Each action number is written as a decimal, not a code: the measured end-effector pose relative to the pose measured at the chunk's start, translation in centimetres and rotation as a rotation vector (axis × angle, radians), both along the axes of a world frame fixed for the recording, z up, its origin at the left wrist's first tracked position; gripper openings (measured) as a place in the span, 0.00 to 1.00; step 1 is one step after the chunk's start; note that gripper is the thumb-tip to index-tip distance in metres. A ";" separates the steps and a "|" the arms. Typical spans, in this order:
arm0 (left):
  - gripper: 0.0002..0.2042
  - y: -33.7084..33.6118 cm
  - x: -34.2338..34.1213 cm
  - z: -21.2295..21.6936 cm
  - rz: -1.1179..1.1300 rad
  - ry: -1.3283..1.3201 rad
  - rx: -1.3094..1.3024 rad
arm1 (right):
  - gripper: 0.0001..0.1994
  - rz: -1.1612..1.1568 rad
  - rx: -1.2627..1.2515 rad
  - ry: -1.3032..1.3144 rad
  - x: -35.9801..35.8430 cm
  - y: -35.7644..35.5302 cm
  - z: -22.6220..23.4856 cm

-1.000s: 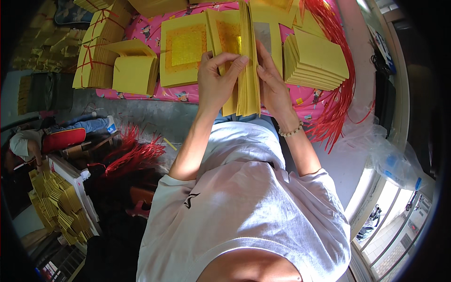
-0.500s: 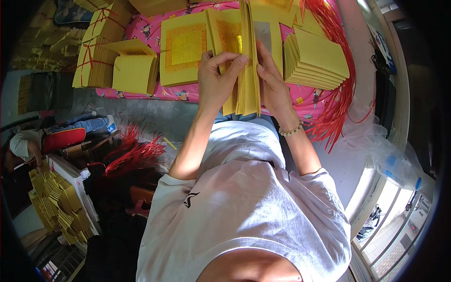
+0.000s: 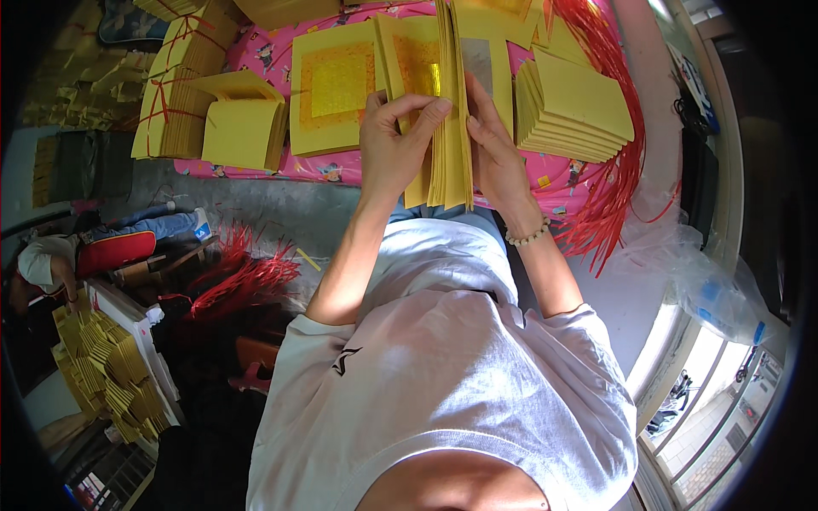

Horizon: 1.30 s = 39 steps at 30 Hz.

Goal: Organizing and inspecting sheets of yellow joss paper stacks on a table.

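A thick bunch of yellow joss paper sheets (image 3: 448, 175) stands on edge between my two hands, over the near edge of the table. My left hand (image 3: 394, 152) grips its left side, thumb across the edges and fingers behind a leaf that shows an orange and gold patch. On the other side my right hand (image 3: 498, 162) presses against the bunch with its fingers pointing up. Flat to the left lies a pile of joss paper with a gold square (image 3: 341, 81). A sheet with a silver patch (image 3: 479, 64) lies behind my right fingers.
Folded yellow stacks stand at right (image 3: 571, 111) and left (image 3: 243, 132), beside bundles tied with red string (image 3: 166, 115). The table has a pink cloth (image 3: 332, 170). Red strips (image 3: 609, 170) hang over its right edge. Another person (image 3: 47, 264) works at far left near yellow paper piles (image 3: 111, 366).
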<state>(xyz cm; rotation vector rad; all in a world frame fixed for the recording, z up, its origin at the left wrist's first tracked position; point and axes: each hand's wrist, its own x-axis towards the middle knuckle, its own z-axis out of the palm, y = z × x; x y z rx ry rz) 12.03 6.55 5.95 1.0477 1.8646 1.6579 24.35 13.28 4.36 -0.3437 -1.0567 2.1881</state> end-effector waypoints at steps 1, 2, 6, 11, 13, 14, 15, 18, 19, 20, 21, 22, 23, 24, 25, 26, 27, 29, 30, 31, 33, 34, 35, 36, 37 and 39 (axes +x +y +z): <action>0.10 0.0 0.0 0.0 0.003 -0.007 0.013 | 0.31 0.004 -0.009 0.003 0.0 0.0 0.0; 0.10 0.0 0.1 0.0 0.005 -0.014 0.026 | 0.31 0.004 -0.009 0.003 0.0 0.0 0.0; 0.10 0.1 0.1 -0.2 0.016 -0.027 0.019 | 0.30 -0.002 0.004 -0.008 0.0 0.1 0.1; 0.11 0.1 0.1 0.0 0.012 -0.006 0.017 | 0.30 -0.003 -0.006 0.003 0.1 0.0 0.3; 0.11 0.0 0.2 0.2 0.012 -0.009 0.013 | 0.30 0.006 -0.012 0.006 0.1 0.0 0.0; 0.10 -0.1 0.2 0.2 0.010 -0.013 0.011 | 0.30 0.008 -0.012 0.006 0.0 -0.1 0.0; 0.10 -0.1 0.2 0.2 0.010 -0.013 0.011 | 0.32 -0.002 -0.013 -0.001 0.0 -0.1 0.0; 0.10 -0.1 0.3 0.3 0.009 -0.006 0.019 | 0.33 -0.008 -0.009 -0.015 0.1 -0.1 0.1; 0.10 -0.1 0.3 0.3 0.007 -0.002 0.017 | 0.32 -0.005 -0.003 -0.020 0.1 -0.1 0.2; 0.11 -0.1 0.3 0.3 0.004 0.001 0.015 | 0.32 -0.006 -0.004 -0.020 0.2 -0.1 0.3; 0.11 -0.1 0.2 0.2 0.007 0.001 0.014 | 0.31 -0.009 -0.019 -0.016 0.1 -0.2 0.5; 0.10 -0.1 0.1 -0.1 0.014 0.024 0.000 | 0.30 -0.013 -0.035 -0.013 0.0 -0.3 0.5; 0.10 -0.1 0.0 -0.3 0.021 0.047 -0.015 | 0.30 -0.011 -0.036 -0.013 0.1 -0.3 0.4; 0.10 -0.1 -0.1 -0.1 0.019 0.048 -0.011 | 0.29 -0.018 -0.068 -0.056 0.3 -0.2 0.6; 0.10 0.0 -0.1 0.1 0.011 0.044 -0.028 | 0.29 -0.026 -0.101 -0.099 0.6 -0.1 0.7; 0.10 0.0 -0.2 0.3 0.003 0.041 -0.044 | 0.29 -0.028 -0.097 -0.098 0.8 0.1 0.9; 0.10 0.0 -0.5 0.0 0.005 0.042 -0.044 | 0.30 -0.035 -0.054 -0.147 1.0 0.2 1.0; 0.11 0.0 -1.4 -0.9 0.018 -0.038 -0.003 | 0.30 -0.040 -0.008 -0.193 1.2 0.6 1.6; 0.11 0.0 -1.7 -1.2 0.017 -0.038 -0.002 | 0.30 -0.028 -0.001 -0.274 1.4 0.9 2.1; 0.12 -0.1 -2.0 -1.4 0.001 -0.158 0.003 | 0.31 -0.017 0.006 -0.355 1.6 1.2 2.4; 0.11 -0.3 -2.6 -1.6 -0.041 -0.350 0.012 | 0.30 -0.047 0.149 -0.393 1.8 1.8 1.7; 0.11 -0.4 -2.7 -1.6 -0.042 -0.348 0.015 | 0.30 -0.077 0.289 -0.430 1.8 2.1 1.2; 0.11 -0.5 -2.8 -1.6 -0.058 -0.424 0.022 | 0.30 -0.078 0.292 -0.428 1.8 2.4 0.9; 0.10 -0.6 -2.8 -1.7 -0.073 -0.501 0.029 | 0.29 -0.116 0.397 -0.429 1.7 2.7 0.5; 0.10 -0.6 -2.9 -1.8 -0.073 -0.499 0.032 | 0.29 -0.155 0.503 -0.428 1.5 3.0 0.2; 0.10 -0.5 -3.0 -2.2 -0.063 -0.585 0.054 | 0.28 -0.224 0.554 -0.413 1.1 3.1 -0.5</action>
